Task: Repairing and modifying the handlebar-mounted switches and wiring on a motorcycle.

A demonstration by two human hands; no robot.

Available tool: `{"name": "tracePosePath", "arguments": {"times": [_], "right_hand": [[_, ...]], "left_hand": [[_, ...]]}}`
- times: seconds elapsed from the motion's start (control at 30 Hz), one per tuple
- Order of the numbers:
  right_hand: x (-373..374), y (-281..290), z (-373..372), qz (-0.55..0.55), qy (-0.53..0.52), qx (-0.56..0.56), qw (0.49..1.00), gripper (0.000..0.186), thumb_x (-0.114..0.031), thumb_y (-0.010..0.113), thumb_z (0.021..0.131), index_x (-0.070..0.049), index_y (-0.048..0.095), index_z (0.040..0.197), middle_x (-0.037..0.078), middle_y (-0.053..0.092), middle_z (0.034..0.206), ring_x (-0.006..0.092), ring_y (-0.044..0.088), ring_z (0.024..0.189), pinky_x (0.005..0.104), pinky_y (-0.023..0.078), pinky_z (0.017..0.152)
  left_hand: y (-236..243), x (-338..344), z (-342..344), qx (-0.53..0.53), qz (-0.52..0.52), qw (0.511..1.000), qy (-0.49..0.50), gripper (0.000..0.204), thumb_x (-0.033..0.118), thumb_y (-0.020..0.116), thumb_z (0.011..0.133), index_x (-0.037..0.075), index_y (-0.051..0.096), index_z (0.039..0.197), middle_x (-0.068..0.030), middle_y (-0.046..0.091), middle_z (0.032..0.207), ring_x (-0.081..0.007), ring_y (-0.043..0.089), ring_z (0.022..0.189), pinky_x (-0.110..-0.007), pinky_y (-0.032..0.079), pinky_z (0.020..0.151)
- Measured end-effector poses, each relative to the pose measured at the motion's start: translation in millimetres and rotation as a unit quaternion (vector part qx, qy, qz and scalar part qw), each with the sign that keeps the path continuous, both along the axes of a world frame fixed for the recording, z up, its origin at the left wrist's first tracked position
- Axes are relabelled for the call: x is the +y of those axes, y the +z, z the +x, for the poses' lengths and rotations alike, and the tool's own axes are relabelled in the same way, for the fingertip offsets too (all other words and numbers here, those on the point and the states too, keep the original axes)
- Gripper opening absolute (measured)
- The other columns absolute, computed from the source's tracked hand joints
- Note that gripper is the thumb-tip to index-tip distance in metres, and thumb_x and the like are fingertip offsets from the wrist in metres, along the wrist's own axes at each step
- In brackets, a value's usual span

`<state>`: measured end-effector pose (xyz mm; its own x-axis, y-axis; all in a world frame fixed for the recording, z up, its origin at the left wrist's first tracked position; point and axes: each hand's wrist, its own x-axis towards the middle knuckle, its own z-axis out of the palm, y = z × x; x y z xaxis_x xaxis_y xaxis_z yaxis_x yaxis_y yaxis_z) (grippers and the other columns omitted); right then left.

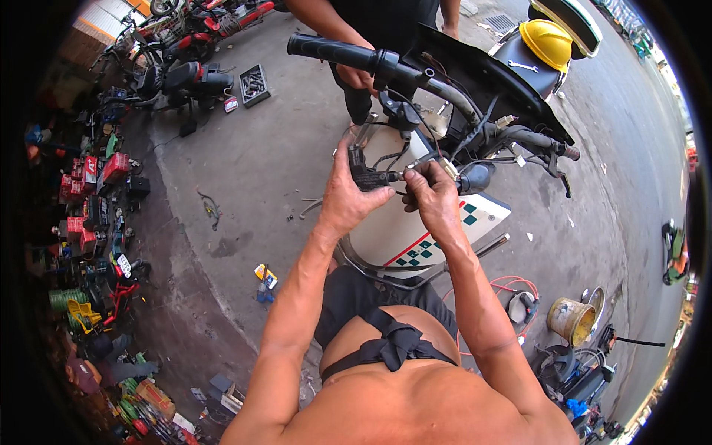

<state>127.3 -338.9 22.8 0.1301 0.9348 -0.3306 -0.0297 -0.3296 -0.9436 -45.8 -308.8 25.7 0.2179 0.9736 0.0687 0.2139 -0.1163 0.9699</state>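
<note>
My left hand (347, 189) is closed around a black, block-shaped part (365, 176), thumb along its lower side. The fingers of my right hand (436, 196) pinch a small end piece beside that part; the fingertips hide most of it. Both hands are over the white scooter body panel (437, 241), which carries a red stripe and dark green squares. Just beyond them is the bare handlebar (449, 93), with a black grip (330, 50) and loose wires (475, 133). Across from me, another person's hand (356, 77) reaches in under the handlebar.
A yellow hard hat (547, 43) and a wrench (523, 67) rest on a dark seat at upper right. A parts tray (254, 85) lies near parked motorcycles (194, 80). At lower right are a bucket (569, 320) and red hose (512, 280). Red boxes (89, 172) crowd the left side.
</note>
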Motion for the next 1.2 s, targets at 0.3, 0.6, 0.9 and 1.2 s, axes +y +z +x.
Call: {"name": "tracePosePath", "arguments": {"times": [0.3, 0.6, 0.9, 1.2], "right_hand": [[2.0, 1.9, -1.1, 0.042, -0.040, 0.039, 0.998, 0.017, -0.016, 0.061, 0.092, 0.001, 0.058, 0.097, 0.004, 0.061, 0.078, 0.0118, 0.058, 0.065, 0.0262, 0.049, 0.057], [4.4, 3.3, 0.2, 0.040, -0.030, 0.025, 0.998, 0.018, -0.017, 0.063, 0.092, -0.001, 0.058, 0.099, 0.003, 0.061, 0.080, 0.0099, 0.057, 0.065, 0.0238, 0.048, 0.052], [3.4, 9.0, -2.2, 0.063, -0.044, 0.063, 0.995, 0.018, -0.017, 0.064, 0.091, 0.000, 0.059, 0.096, 0.004, 0.062, 0.082, 0.0109, 0.059, 0.066, 0.0247, 0.049, 0.053], [2.2, -5.8, -4.0, 0.152, -0.013, 0.018, 0.988, 0.023, -0.018, 0.064, 0.090, 0.002, 0.059, 0.099, 0.006, 0.062, 0.080, 0.0125, 0.058, 0.069, 0.0272, 0.049, 0.055]], "left_hand": [[8.1, 3.3, 1.8, -0.004, -0.003, 1.000, 0.007, 0.095, 0.013, 0.079, 0.065, -0.002, 0.024, 0.141, -0.0168, 0.053, 0.116, -0.0225, 0.055, 0.103, -0.033, 0.046, 0.091], [8.4, 1.9, 1.3, -0.013, -0.021, 1.000, 0.010, 0.091, 0.009, 0.078, 0.068, -0.003, 0.023, 0.139, -0.0190, 0.050, 0.122, -0.0242, 0.055, 0.107, -0.035, 0.045, 0.094], [8.3, -1.3, 0.9, 0.017, 0.013, 0.999, 0.024, 0.092, 0.010, 0.078, 0.066, -0.005, 0.024, 0.139, -0.0203, 0.050, 0.124, -0.0262, 0.053, 0.112, -0.035, 0.042, 0.098], [7.0, -2.0, 4.0, -0.024, -0.010, 0.999, 0.028, 0.097, 0.022, 0.081, 0.063, -0.004, 0.027, 0.140, -0.0197, 0.053, 0.116, -0.0248, 0.054, 0.103, -0.034, 0.044, 0.093]]}}
